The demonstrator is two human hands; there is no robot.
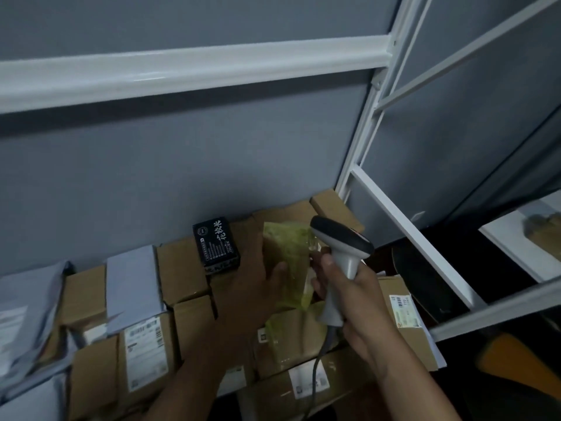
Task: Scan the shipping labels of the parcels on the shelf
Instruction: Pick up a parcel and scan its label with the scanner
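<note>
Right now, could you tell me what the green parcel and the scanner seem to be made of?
The green parcel looks like a thin, glossy plastic bag: it crinkles and is see-through at its edges. The scanner seems to be hard moulded plastic, with a smooth grey handle and a dark, slightly shiny head.

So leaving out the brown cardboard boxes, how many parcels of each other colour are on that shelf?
Black box: 1
Yellow-green bag: 1, held in the left hand
Grey mailer bags: at least 2; the pile at the left overlaps too much to separate
Total: at least 4
Not a parcel: 1 scanner, gripped by the right hand
</note>
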